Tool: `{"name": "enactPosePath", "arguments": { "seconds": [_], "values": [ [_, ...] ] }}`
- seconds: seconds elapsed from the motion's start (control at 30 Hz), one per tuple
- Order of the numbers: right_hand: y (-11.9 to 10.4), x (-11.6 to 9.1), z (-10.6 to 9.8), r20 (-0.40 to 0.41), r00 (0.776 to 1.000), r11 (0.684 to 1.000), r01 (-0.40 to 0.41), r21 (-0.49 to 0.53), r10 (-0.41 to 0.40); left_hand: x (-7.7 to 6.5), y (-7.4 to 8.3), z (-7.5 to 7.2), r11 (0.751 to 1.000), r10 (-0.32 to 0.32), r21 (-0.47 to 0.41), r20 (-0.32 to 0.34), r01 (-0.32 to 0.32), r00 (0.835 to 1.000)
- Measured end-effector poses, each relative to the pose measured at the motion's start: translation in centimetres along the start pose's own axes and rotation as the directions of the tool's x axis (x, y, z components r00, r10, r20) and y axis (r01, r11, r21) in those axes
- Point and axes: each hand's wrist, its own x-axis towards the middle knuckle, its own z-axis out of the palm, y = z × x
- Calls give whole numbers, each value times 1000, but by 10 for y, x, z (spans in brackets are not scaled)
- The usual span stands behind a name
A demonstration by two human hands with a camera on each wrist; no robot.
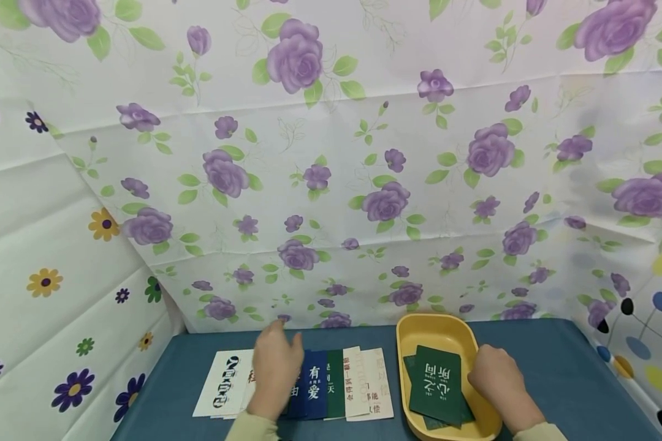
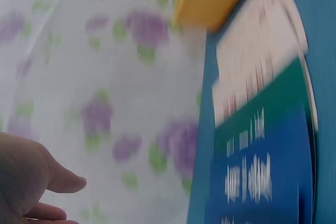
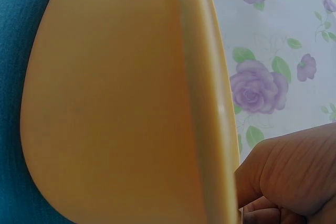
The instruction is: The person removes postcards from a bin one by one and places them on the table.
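My left hand (image 1: 277, 361) hangs over a fanned row of printed cards, its thumb spread from the fingers and nothing held. In the left wrist view, the left hand (image 2: 26, 182) is apart from the blue card (image 2: 283, 166) and the green card (image 2: 273, 98). A yellow plastic basin (image 1: 408, 324) stands to the right of the row, with dark green cards (image 1: 436, 383) bearing white characters lying in it. At the basin's right rim, my right hand (image 1: 496, 380) grips the edge with curled fingers; the right wrist view shows this hand (image 3: 294, 177) against the basin's wall (image 3: 115, 103).
A white card (image 1: 220, 380) with black lettering lies at the row's left end, and a cream card (image 1: 377, 383) at its right end. Blue cloth (image 1: 551, 361) covers the table. A flowered sheet (image 1: 336, 153) hangs behind, with more patterned sheets at both sides.
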Motion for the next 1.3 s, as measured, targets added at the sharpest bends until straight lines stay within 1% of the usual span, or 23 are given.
{"name": "enactPosePath", "arguments": {
  "seconds": [0.07, 0.13, 0.2, 0.27, 0.3, 0.37, 0.5, 0.57, 0.67, 0.73, 0.87, 0.9, 0.97, 1.07, 1.13, 1.2, 1.27, 1.3],
  "values": [
    [0, 1, 0, 2, 1000, 1000, -1, -4, 1, -7, 19, 11, 999, 42, -9, 21, -41, 999],
    [1, 2, 0, 6, 1000, 1000, -7, -7, 7, -16, 38, 23, 997, 80, -14, 57, -79, 995],
    [1, 3, 1, 12, 1000, 1000, -12, -7, 12, -26, 57, 34, 993, 115, -18, 104, -113, 988],
    [2, 3, 1, 18, 1000, 1000, -16, -7, 16, -37, 74, 44, 990, 144, -24, 159, -142, 977],
    [2, 3, 2, 20, 1000, 1000, -16, -7, 16, -43, 83, 48, 988, 156, -34, 188, -152, 970],
    [3, 3, 3, 22, 1000, 1000, -14, -6, 14, -52, 99, 55, 982, 189, -57, 248, -181, 950],
    [3, 3, 3, 18, 1000, 1000, -19, -6, 19, -69, 128, 65, 966, 256, -117, 344, -229, 903],
    [2, 2, 2, 17, 1000, 1000, -21, -7, 22, -76, 140, 70, 959, 281, -133, 372, -249, 885],
    [2, 2, 1, 16, 1000, 1000, -18, -13, 18, -87, 155, 77, 950, 313, -132, 395, -284, 864],
    [1, 3, 1, 15, 1000, 1000, -12, -20, 12, -94, 163, 82, 945, 325, -121, 422, -302, 847],
    [1, 1, 0, 16, 1000, 1000, -3, -22, 4, -101, 177, 93, 946, 315, -104, 514, -307, 798],
    [1, 1, 0, 16, 1000, 1000, -4, -20, 4, -103, 179, 95, 946, 310, -90, 535, -312, 786],
    [1, 1, 0, 17, 1000, 1000, -6, -14, 6, -104, 183, 99, 943, 295, -46, 569, -328, 768],
    [1, 1, 1, 22, 1000, 1000, -11, -9, 11, -106, 185, 106, 931, 281, 21, 593, -364, 755],
    [1, 1, 1, 25, 1000, 1000, -17, -11, 17, -107, 184, 109, 919, 275, 60, 611, -389, 743],
    [1, 2, 2, 25, 999, 1000, -20, -17, 20, -108, 182, 114, 912, 267, 84, 621, -401, 737],
    [1, 2, 2, 18, 1000, 1000, -19, -23, 20, -109, 180, 120, 899, 258, 118, 636, -422, 727],
    [1, 2, 2, 15, 1000, 999, -18, -27, 19, -109, 180, 122, 897, 245, 134, 642, -422, 726]
  ]
}}
